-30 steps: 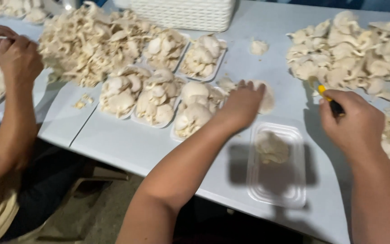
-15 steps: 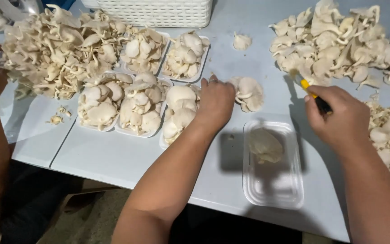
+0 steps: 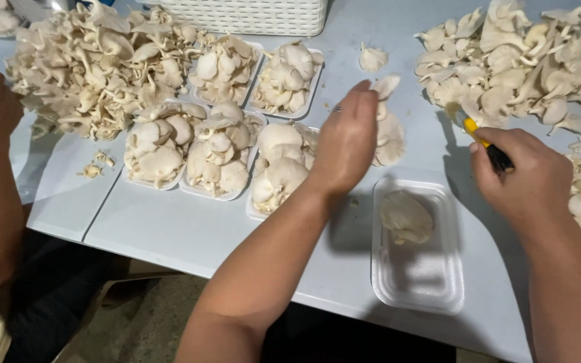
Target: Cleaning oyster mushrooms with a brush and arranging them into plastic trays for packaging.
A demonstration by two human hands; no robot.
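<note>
Tray filling in progress: one oyster mushroom (image 3: 405, 216) already laid in the clear plastic tray (image 3: 417, 282).
Left hand (image 3: 346, 142) is raised edge-on, fingers extended, nothing gripped, just beside the loose mushrooms (image 3: 389, 134) on the table (image 3: 169, 232). Right hand (image 3: 522, 175) is closed around a yellow-handled knife (image 3: 482, 142). Judged next: a loose piece must be pinched and carried down into the tray.

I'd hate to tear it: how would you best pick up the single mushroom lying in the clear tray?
Probably from above, pinching the thicker stem end of the mushroom gently. It lies flat and alone in the clear tray, whose raised walls block a sideways reach, and the thin cap edge looks fragile.
</note>
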